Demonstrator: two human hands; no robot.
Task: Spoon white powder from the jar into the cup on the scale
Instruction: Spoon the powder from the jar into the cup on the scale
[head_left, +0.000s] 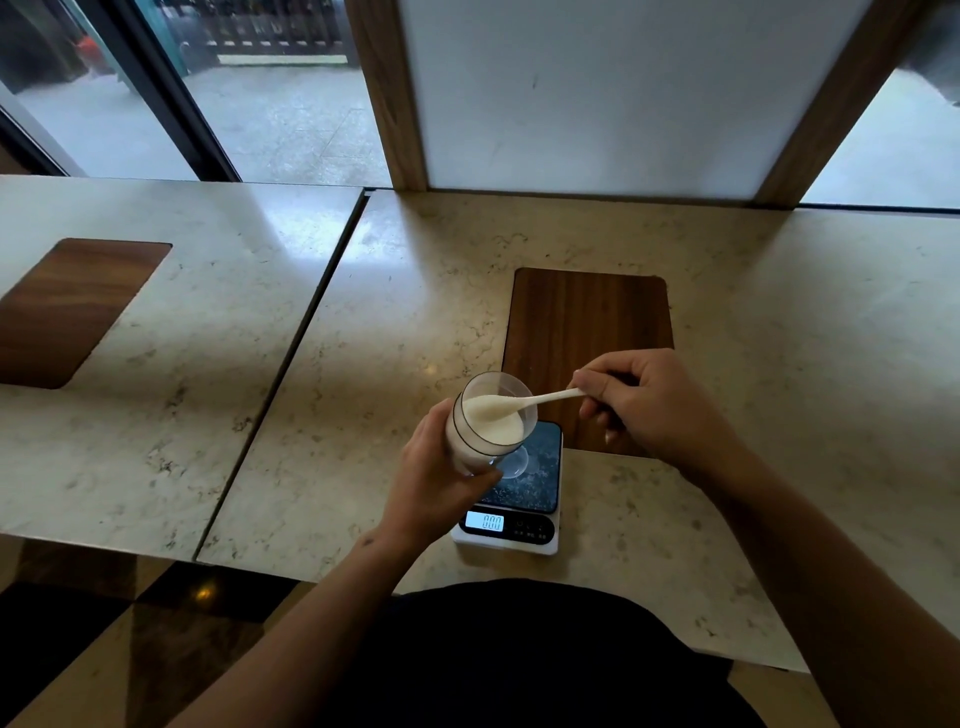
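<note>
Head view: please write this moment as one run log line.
left hand: holds jar tilted | right hand: spoon in jar, loaded | cup: on scale

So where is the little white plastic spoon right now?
The white plastic spoon is pinched in the right hand, its heaped bowl at the mouth of the clear jar tilted in the left hand.

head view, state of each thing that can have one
clear glass jar of white powder: open, tilted, held in left hand
white plastic spoon: loaded with powder, held in right hand
clear plastic cup: on scale, looks empty
white digital scale: on, display reads 0.0
</note>
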